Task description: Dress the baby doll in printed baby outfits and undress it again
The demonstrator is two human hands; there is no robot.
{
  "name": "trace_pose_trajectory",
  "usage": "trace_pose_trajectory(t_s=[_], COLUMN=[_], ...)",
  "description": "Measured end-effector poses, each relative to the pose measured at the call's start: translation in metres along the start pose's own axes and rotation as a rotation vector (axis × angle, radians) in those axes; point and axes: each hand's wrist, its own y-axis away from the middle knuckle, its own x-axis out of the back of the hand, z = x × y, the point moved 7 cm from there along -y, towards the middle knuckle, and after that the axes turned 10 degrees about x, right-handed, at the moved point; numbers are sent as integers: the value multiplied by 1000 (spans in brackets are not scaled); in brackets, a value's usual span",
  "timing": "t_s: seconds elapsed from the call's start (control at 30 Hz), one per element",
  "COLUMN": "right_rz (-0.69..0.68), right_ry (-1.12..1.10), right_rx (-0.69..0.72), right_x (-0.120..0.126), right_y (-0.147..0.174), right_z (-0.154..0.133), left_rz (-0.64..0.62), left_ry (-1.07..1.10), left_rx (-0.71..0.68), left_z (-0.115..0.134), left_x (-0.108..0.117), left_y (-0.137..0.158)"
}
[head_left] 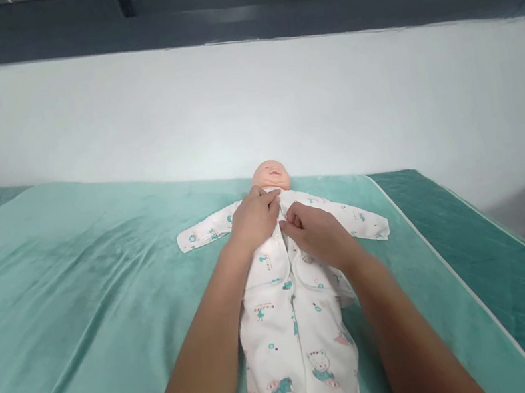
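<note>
A baby doll (271, 174) lies on its back, its head toward the wall. It wears a white printed baby jacket (267, 265), with both sleeves stretched out sideways. White printed baby trousers (275, 357) cover its legs. My left hand (256, 216) rests on the chest just below the collar, its fingers closed on the jacket's front edge. Close beside it on the right, my right hand (313, 229) pinches the other front edge between thumb and fingers. Below my hands the jacket fronts hang apart. My fingers hide whatever fastening is at the chest.
A light green sheet (84, 309) with some wrinkles lies under the doll. To the right runs a darker green strip (480, 253) with pale piping. Behind stands a white wall (176, 110), below a dark window frame (235, 15) with bars.
</note>
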Motion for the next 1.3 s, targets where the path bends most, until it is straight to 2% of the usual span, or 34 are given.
trace_pose_trajectory(t_s=[0.13,0.27,0.43,0.6,0.7,0.83,1.0,1.3], right_rz=[63,106,175,143,97,53,-3,20], right_ry=[-224,-256,-134,41,66,58,130,188], right_rx=[-66,-76,-50,-68,-28,47,60,144], right_x=[-5,-6,-5,-5,-4,-5,-8,-3], right_y=[1,-2,-12,-22,-25,-26,-27,-24], right_z=[12,16,16,20,22,24,26,16], left_rz=[23,29,12,-33,-50,-19,-12,-15], left_ry=[-108,-146,-144,48,136,131,137,182], left_rx=[-64,-48,-37,28,58,50,47,67], left_z=[4,3,1,-8,-12,-13,-14,-14], left_x=[-1,0,0,-2,-3,-3,-4,-2], left_y=[1,-1,-4,-9,-10,-10,-10,-11])
